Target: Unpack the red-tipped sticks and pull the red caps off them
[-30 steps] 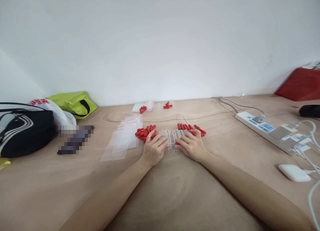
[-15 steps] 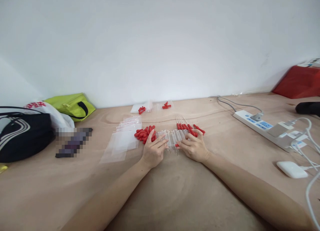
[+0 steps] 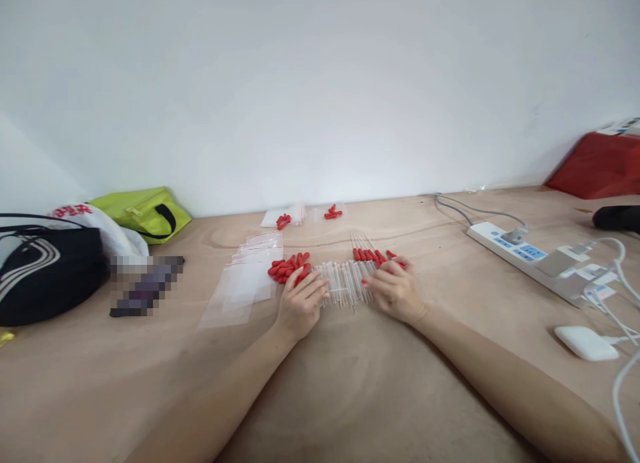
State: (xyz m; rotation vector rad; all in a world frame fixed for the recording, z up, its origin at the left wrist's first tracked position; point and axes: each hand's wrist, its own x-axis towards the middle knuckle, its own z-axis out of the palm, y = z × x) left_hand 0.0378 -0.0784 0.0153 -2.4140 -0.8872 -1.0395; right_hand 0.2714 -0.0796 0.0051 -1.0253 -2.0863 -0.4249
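Observation:
A row of thin glass dropper tubes lies side by side on the table between my hands. My left hand rests at the left end of the row, fingers bent and closed; one glass tube seems to stick out sideways from its fingertips. A heap of red rubber bulbs lies just beyond this hand. My right hand, slightly blurred, is closed at the right end, with a red rubber bulb showing at its fingertips. Past its knuckles, several droppers with red bulbs lie with tips pointing away.
Clear zip bags are spread left of the bulbs. Two more bags with red bulbs lie near the wall. A power strip with cables and a white charger sit right. A black bag and a yellow-green bag stand left.
My hands have moved apart: the left slightly left, the right to the right with the red bulb at its fingertips. More of the tube row shows between them.

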